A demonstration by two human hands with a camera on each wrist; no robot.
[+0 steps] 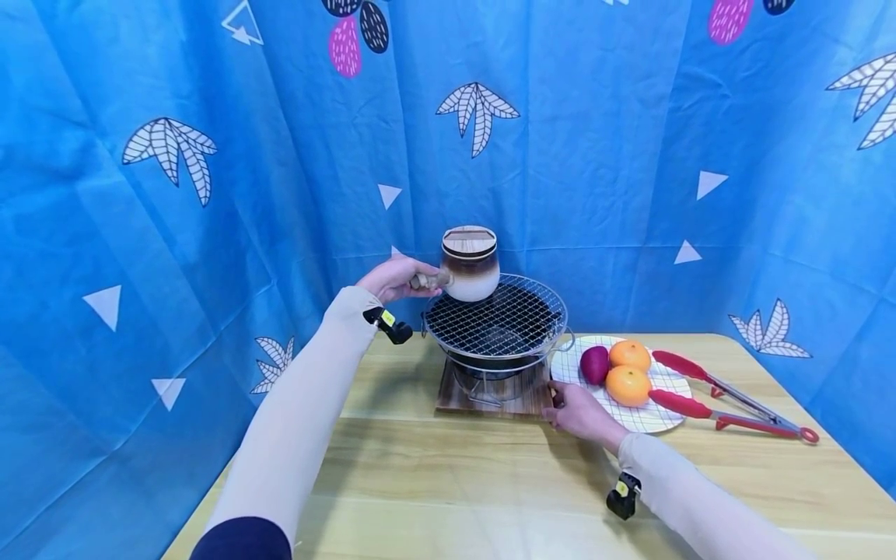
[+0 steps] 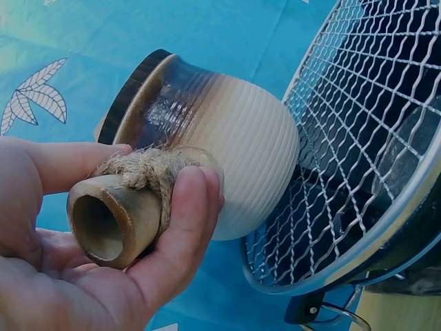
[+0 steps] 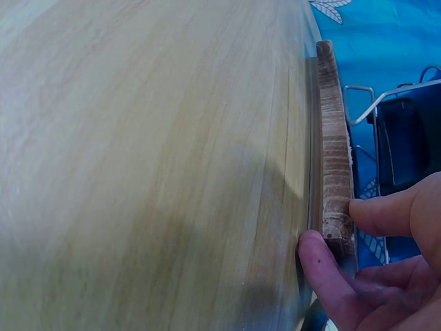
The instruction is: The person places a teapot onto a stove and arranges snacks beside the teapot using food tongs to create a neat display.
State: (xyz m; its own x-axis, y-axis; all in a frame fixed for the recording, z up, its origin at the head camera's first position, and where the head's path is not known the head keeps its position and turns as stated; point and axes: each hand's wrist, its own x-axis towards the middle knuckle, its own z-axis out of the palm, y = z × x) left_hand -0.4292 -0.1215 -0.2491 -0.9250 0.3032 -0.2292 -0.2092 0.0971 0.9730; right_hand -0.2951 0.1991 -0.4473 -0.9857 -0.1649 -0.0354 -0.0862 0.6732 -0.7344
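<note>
My left hand (image 1: 399,278) grips the rope-wrapped hollow side handle (image 2: 117,221) of a small teapot (image 2: 234,152), ribbed, brown above and white below, with a wooden lid (image 1: 469,239). The teapot is over the left back part of a round wire grill mesh (image 1: 504,323); whether it touches the mesh I cannot tell. Beneath the mesh is a dark round stove (image 1: 490,371) on a wire stand, set on a brown wooden board (image 1: 458,397). With thumb above and a finger at its lower edge, my right hand (image 1: 584,412) pinches the board's front right corner (image 3: 337,214).
Right of the stove, a white checked plate (image 1: 661,424) bears two oranges (image 1: 628,385) and a dark purple round item (image 1: 594,365). Red-tipped tongs (image 1: 759,408) lie spread with their tips over the plate. A blue patterned curtain (image 1: 595,194) hangs behind and beside the wooden table (image 1: 420,474).
</note>
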